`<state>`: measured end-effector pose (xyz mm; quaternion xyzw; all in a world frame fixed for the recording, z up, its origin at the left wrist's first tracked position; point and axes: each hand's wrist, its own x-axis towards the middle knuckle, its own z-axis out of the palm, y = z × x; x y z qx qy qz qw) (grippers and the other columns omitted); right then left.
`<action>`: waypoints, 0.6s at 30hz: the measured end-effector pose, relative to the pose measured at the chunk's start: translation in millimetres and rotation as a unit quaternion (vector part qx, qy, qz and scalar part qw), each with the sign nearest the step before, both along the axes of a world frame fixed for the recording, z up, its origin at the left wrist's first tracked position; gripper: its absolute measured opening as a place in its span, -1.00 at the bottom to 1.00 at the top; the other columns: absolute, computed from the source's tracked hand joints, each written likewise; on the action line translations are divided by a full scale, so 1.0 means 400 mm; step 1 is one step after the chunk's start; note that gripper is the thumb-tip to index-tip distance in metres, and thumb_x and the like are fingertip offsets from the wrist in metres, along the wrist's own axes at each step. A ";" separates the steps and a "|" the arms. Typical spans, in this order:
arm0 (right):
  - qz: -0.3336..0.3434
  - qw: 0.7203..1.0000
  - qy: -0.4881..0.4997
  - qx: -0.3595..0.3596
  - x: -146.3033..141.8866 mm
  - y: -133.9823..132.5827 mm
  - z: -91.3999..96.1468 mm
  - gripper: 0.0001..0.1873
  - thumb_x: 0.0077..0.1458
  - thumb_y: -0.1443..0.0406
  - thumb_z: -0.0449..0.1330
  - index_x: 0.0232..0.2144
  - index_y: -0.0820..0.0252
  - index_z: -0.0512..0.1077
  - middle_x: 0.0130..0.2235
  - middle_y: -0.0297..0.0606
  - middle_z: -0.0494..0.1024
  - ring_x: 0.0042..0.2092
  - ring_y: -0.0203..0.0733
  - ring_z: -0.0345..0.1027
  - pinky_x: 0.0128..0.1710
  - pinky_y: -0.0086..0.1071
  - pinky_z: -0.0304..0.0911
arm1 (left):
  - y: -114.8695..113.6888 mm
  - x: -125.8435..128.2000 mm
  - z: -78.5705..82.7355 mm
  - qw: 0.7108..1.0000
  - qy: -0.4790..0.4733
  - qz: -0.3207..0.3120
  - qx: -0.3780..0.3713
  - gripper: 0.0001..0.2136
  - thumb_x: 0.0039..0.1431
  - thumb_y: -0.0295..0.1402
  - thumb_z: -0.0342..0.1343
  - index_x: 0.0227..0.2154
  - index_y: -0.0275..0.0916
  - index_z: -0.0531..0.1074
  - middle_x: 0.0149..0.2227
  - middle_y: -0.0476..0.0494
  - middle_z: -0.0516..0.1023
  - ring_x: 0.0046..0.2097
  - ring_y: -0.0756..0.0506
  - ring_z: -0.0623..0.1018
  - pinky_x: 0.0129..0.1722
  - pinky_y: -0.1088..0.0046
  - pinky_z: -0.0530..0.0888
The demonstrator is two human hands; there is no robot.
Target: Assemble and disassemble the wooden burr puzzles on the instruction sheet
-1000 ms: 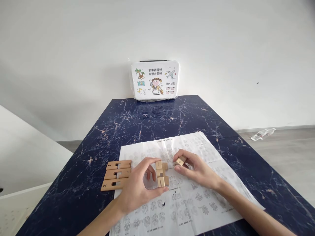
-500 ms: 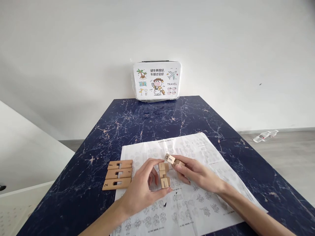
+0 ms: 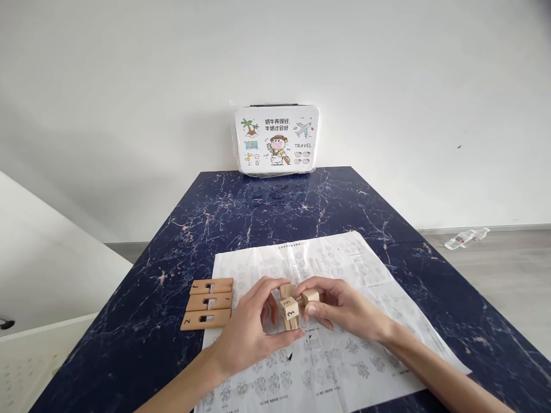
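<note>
My left hand pinches an upright cluster of joined wooden pieces just above a printed instruction sheet. A "3" shows on the front face of the cluster. My right hand grips another wooden piece and presses it against the cluster from the right. Both hands have their fingers closed on the wood. To the left, on the dark marble table, three flat slotted wooden bars lie side by side, numbered 3, 1 and 2.
A white tin case with cartoon travel pictures stands against the wall at the table's far edge. A plastic bottle lies on the floor to the right. A white surface sits lower on the left.
My right hand brought its wooden piece down from above the cluster and pushed it in against the cluster's right side. The left hand kept its hold on the cluster.
</note>
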<state>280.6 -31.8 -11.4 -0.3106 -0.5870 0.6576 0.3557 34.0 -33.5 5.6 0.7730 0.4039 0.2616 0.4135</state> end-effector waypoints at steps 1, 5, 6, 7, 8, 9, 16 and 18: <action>0.000 1.000 -0.005 -0.002 -0.001 -0.001 0.001 -0.65 0.35 0.04 0.37 0.02 0.11 0.53 -0.36 -0.40 0.50 -0.49 -0.39 0.17 -0.50 -0.42 0.13 | 0.000 0.000 0.002 1.000 0.000 -0.001 -0.001 -0.48 0.23 -0.06 0.41 0.16 0.03 0.35 -0.06 -0.05 0.52 -0.25 -0.07 0.50 -0.27 0.37 0.48; 0.015 1.000 -0.004 -0.015 -0.004 -0.005 0.005 -0.60 0.36 -0.02 0.32 0.00 0.13 0.42 -0.36 -0.44 0.46 -0.51 -0.40 0.24 -0.49 -0.42 0.17 | -0.002 0.002 0.009 1.000 -0.005 0.005 -0.003 -0.49 0.23 -0.08 0.41 0.15 0.02 0.36 -0.09 -0.04 0.52 -0.25 -0.07 0.48 -0.28 0.38 0.47; 0.018 1.000 -0.004 -0.019 -0.004 -0.007 0.005 -0.58 0.37 -0.03 0.31 -0.02 0.12 0.38 -0.34 -0.41 0.50 -0.51 -0.41 0.27 -0.49 -0.42 0.19 | -0.003 0.002 0.009 1.000 -0.006 0.005 -0.004 -0.50 0.23 -0.09 0.41 0.14 0.02 0.36 -0.08 -0.04 0.52 -0.24 -0.08 0.47 -0.28 0.39 0.46; 0.018 1.000 -0.008 -0.022 -0.005 -0.008 0.005 -0.57 0.37 -0.05 0.31 -0.03 0.12 0.35 -0.31 -0.38 0.54 -0.52 -0.41 0.28 -0.49 -0.42 0.19 | -0.004 0.003 0.009 1.000 -0.007 0.005 -0.004 -0.50 0.23 -0.11 0.41 0.14 0.03 0.36 -0.08 -0.05 0.52 -0.23 -0.08 0.47 -0.28 0.39 0.46; 0.016 0.999 -0.014 -0.024 -0.005 -0.009 0.005 -0.56 0.36 -0.07 0.30 -0.04 0.11 0.32 -0.30 -0.36 0.57 -0.53 -0.40 0.29 -0.50 -0.42 0.20 | -0.005 0.003 0.008 1.000 -0.009 0.004 -0.003 -0.51 0.23 -0.12 0.41 0.14 0.03 0.35 -0.07 -0.05 0.52 -0.23 -0.08 0.47 -0.28 0.39 0.46; 0.010 0.999 -0.023 -0.023 -0.006 -0.011 0.005 -0.55 0.36 -0.09 0.29 -0.05 0.10 0.30 -0.30 -0.36 0.59 -0.55 -0.40 0.28 -0.52 -0.42 0.19 | -0.006 0.003 0.007 1.000 -0.010 0.002 0.001 -0.50 0.24 -0.13 0.41 0.14 0.03 0.35 -0.07 -0.05 0.51 -0.22 -0.08 0.47 -0.28 0.39 0.47; -0.075 0.984 -0.123 0.102 -0.016 -0.021 -0.004 -0.62 0.35 -0.06 0.31 -0.22 0.11 0.42 -0.43 -0.33 0.58 -0.43 -0.24 0.37 -0.40 -0.32 0.25 | -0.010 -0.003 -0.008 1.000 -0.004 -0.022 0.010 -0.42 0.24 -0.15 0.43 0.23 0.11 0.30 0.03 -0.05 0.48 -0.18 -0.09 0.53 -0.21 0.36 0.52; -0.082 0.982 -0.136 0.106 -0.017 -0.023 -0.008 -0.61 0.33 -0.06 0.33 -0.25 0.11 0.44 -0.46 -0.36 0.54 -0.45 -0.25 0.33 -0.43 -0.33 0.23 | -0.011 -0.004 -0.011 1.000 -0.003 -0.027 0.007 -0.41 0.25 -0.14 0.43 0.24 0.14 0.29 0.06 -0.06 0.47 -0.16 -0.10 0.55 -0.18 0.34 0.53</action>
